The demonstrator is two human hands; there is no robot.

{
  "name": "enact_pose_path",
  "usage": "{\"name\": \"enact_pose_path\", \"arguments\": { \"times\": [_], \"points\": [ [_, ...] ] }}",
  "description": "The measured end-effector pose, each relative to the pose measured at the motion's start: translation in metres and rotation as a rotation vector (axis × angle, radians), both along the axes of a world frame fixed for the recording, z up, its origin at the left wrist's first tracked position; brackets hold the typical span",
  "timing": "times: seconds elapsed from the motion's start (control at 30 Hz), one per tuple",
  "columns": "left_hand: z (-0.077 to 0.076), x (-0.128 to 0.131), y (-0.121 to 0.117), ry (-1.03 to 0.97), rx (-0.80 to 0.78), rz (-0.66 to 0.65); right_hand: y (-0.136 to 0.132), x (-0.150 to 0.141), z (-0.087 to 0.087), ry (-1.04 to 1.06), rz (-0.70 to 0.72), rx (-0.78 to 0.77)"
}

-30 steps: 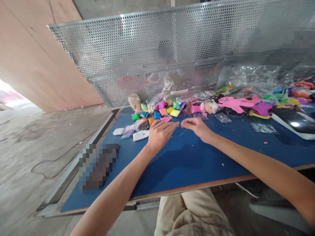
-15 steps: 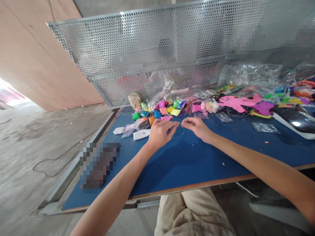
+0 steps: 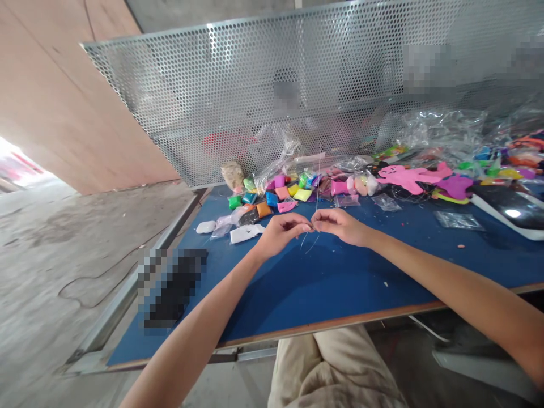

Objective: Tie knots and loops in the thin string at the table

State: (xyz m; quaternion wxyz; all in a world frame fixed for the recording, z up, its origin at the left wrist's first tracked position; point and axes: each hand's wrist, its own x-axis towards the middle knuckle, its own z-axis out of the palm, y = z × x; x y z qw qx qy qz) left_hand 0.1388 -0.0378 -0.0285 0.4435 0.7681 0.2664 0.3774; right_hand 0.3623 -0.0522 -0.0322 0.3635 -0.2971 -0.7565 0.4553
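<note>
Just above the blue tabletop (image 3: 297, 300), my two hands meet at the fingertips. My left hand (image 3: 280, 233) is closed in a pinch, and my right hand (image 3: 346, 228) pinches right against it. Between them is a thin, pale strand (image 3: 318, 190), thread or fine wire, which rises straight up from the fingers. Two curved strand ends hang below the fingertips. What lies exactly under the fingertips is too small to make out. Beyond my left hand lie small coloured clay packets (image 3: 283, 193) and a white strip (image 3: 246, 233).
A perforated metal panel (image 3: 255, 85) stands along the back edge. Pink cut-out figure (image 3: 408, 179), clear plastic bags (image 3: 442, 130) and a black-and-white device (image 3: 510, 209) are at the right. A small clear packet (image 3: 459, 220) lies nearer. A blurred dark object (image 3: 176, 289) is at the left.
My hands have come together from slightly apart, with the fingertips a little lower. The strand now shows upright above them, and its ends hang below.
</note>
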Motion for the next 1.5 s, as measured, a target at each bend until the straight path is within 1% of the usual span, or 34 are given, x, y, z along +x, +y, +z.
{"name": "enact_pose_path", "arguments": {
  "times": [0.1, 0.27, 0.5, 0.8, 0.87, 0.93, 1.0, 1.03, 1.1, 1.17, 1.23, 1.3, 1.5],
  "points": [
    [-0.005, 0.002, 0.0, -0.041, -0.016, 0.0, -0.001, 0.0, 0.003, 0.009, 0.014, 0.02],
    [-0.01, 0.003, -0.001, -0.047, 0.0, 0.048, -0.003, 0.001, 0.007, 0.005, 0.019, 0.059],
    [-0.003, 0.002, -0.006, -0.021, 0.017, 0.035, -0.002, 0.004, 0.007, -0.081, -0.024, 0.198],
    [-0.001, 0.004, -0.009, 0.007, 0.003, 0.01, -0.006, 0.004, 0.01, -0.128, -0.061, 0.297],
    [0.0, 0.007, -0.008, 0.003, -0.012, 0.023, -0.006, 0.004, 0.009, -0.121, -0.093, 0.307],
    [0.001, 0.01, -0.008, -0.009, -0.004, 0.075, -0.004, 0.003, 0.008, -0.094, -0.142, 0.295],
    [0.002, 0.012, -0.008, -0.028, 0.053, 0.17, -0.001, 0.002, 0.006, -0.052, -0.187, 0.257],
    [0.003, 0.011, -0.009, -0.026, 0.107, 0.224, 0.001, 0.002, 0.004, -0.027, -0.203, 0.234],
    [0.003, 0.01, -0.01, 0.014, 0.266, 0.322, 0.003, 0.0, 0.001, 0.035, -0.227, 0.187],
    [0.002, 0.007, -0.011, 0.079, 0.45, 0.386, 0.004, -0.002, -0.002, 0.11, -0.249, 0.131],
    [0.002, 0.005, -0.011, 0.118, 0.592, 0.413, 0.004, -0.004, -0.004, 0.166, -0.268, 0.072],
    [0.001, 0.004, -0.011, 0.123, 0.67, 0.418, 0.003, -0.006, -0.005, 0.183, -0.279, 0.037],
    [-0.004, 0.004, -0.009, 0.156, 0.766, 0.403, 0.0, -0.01, -0.007, 0.173, -0.298, 0.028]
  ]
}}
